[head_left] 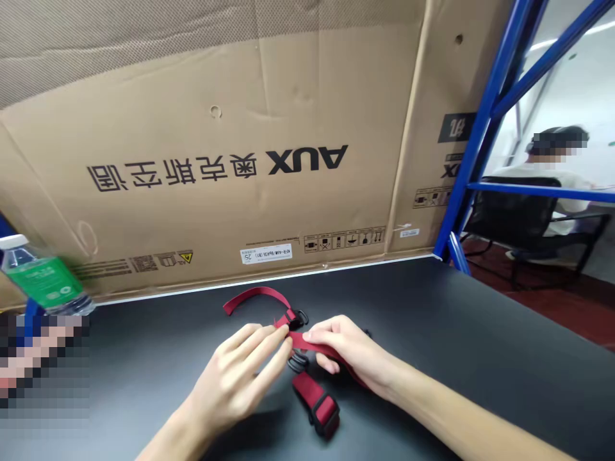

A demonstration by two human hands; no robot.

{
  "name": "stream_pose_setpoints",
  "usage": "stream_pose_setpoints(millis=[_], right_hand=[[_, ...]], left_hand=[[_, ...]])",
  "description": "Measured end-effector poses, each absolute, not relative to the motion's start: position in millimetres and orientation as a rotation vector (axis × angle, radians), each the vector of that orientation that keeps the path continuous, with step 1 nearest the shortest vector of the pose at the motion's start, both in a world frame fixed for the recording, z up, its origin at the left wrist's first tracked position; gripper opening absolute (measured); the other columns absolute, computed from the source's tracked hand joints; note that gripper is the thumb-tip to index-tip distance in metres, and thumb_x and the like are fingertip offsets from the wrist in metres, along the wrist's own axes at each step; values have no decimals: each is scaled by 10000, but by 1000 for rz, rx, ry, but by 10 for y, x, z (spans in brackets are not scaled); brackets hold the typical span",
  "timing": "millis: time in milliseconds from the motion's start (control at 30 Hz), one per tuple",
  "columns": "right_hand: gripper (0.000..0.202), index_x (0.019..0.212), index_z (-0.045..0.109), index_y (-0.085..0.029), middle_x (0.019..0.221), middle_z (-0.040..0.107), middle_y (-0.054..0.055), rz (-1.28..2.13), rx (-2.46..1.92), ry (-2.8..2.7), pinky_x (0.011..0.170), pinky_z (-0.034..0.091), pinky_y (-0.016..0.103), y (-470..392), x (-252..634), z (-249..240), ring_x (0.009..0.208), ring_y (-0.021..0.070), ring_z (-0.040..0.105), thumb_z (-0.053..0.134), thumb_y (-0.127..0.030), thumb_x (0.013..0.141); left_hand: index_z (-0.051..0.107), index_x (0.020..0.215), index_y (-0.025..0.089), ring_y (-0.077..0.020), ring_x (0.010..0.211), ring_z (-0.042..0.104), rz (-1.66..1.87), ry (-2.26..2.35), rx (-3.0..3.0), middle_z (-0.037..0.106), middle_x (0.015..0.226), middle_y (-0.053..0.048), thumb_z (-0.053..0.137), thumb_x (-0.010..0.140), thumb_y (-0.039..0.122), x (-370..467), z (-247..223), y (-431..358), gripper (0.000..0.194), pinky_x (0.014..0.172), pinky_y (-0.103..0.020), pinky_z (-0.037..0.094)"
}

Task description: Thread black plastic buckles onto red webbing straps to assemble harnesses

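Right hand (353,352) pinching red strap (298,341), left hand (237,371) touching; black tabletop (461,320)

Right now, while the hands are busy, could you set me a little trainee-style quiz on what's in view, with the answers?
1. True or false: the big AUX lettering on the cardboard box appears right way up.
2. Where in the picture is the bottle?
A. Left side
B. Right side
C. Centre
3. What is the right hand pinching?

Key:
1. False; it appears upside down.
2. A.
3. A red strap.
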State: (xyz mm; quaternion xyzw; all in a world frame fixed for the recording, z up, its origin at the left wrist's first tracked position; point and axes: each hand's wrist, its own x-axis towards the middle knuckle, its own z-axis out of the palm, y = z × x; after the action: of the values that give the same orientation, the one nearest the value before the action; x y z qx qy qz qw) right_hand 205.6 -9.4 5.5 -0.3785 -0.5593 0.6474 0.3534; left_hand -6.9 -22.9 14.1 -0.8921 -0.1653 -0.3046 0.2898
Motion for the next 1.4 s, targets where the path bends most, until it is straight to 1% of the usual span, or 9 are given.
stream_pose_setpoints(millis=[167, 300, 433, 600, 767, 967, 1100, 1300, 1400], right_hand=[[484, 485, 478, -184, 424, 477, -51, 1678, -907, -1488, 532, 294, 250, -92, 2029, -5, 434, 75, 349, 649, -528, 780], [480, 727, 623, -161, 598, 586, -36, 1664, -839, -1438, 546, 372, 239, -79, 1982, -80, 506, 85, 466, 749, -620, 675], [527, 922, 655, -181, 802, 670, -5, 1724, -752, -1340, 518, 396, 225, -96, 1956, -95, 519, 75, 524, 821, -580, 621], [434, 856, 676, -167, 696, 635, -29, 1724, -764, -1316, 557, 421, 224, -116, 1986, -46, 557, 85, 540, 833, -516, 652], [457, 825, 680, -167, 789, 687, 8, 1627, -807, -1318, 730, 491, 280, -55, 2006, -65, 704, 131, 619, 840, -541, 616], [469, 801, 686, -177, 814, 701, 14, 1533, -879, -1333, 825, 503, 316, 8, 2023, -104, 793, 167, 658, 861, -540, 561], [495, 797, 678, -179, 801, 703, 18, 1516, -909, -1288, 818, 517, 331, 9, 2031, -106, 782, 181, 677, 859, -564, 543], [462, 803, 677, -178, 798, 707, 17, 1534, -869, -1289, 812, 519, 324, -21, 2010, -123, 782, 181, 685, 870, -523, 563], [434, 783, 672, -180, 775, 701, 6, 1535, -841, -1282, 802, 521, 317, -41, 1987, -134, 758, 170, 678, 890, -476, 553]], left_hand=[[632, 1164, 91, -256, 1019, 701, -823, -368, -2411, 752, 1046, -171, 389, 954, 62, -93, 59, -210, 322, 850, -373, 568], [608, 1259, 133, -239, 1098, 676, -839, -336, -2406, 752, 1082, -139, 303, 988, 95, -92, 5, -212, 410, 915, -363, 548], [582, 1290, 188, -223, 1018, 704, -952, -419, -2482, 762, 1052, -100, 409, 994, 126, -25, 37, -246, 348, 895, -351, 554], [659, 1145, 194, -222, 897, 707, -1313, -1013, -2585, 745, 987, -95, 603, 935, 399, 71, 59, -246, 298, 807, -332, 584], [719, 910, 181, -206, 792, 729, -1649, -1699, -2877, 770, 871, -52, 590, 902, 378, 120, 80, -219, 236, 731, -288, 603], [723, 906, 170, -238, 860, 729, -2072, -2002, -2413, 771, 899, -65, 697, 790, 484, 43, 115, -150, 336, 775, -327, 607], [711, 1027, 140, -239, 912, 723, -2322, -2067, -2251, 764, 964, -96, 719, 760, 543, 69, 88, -170, 484, 837, -329, 593], [744, 897, 150, -207, 708, 705, -1896, -1945, -2603, 722, 707, -32, 607, 873, 476, 181, -5, -249, 355, 700, -286, 597], [740, 970, 155, -153, 608, 657, -1642, -1594, -2669, 683, 687, -22, 501, 947, 365, 140, -77, -218, 319, 620, -233, 569]])
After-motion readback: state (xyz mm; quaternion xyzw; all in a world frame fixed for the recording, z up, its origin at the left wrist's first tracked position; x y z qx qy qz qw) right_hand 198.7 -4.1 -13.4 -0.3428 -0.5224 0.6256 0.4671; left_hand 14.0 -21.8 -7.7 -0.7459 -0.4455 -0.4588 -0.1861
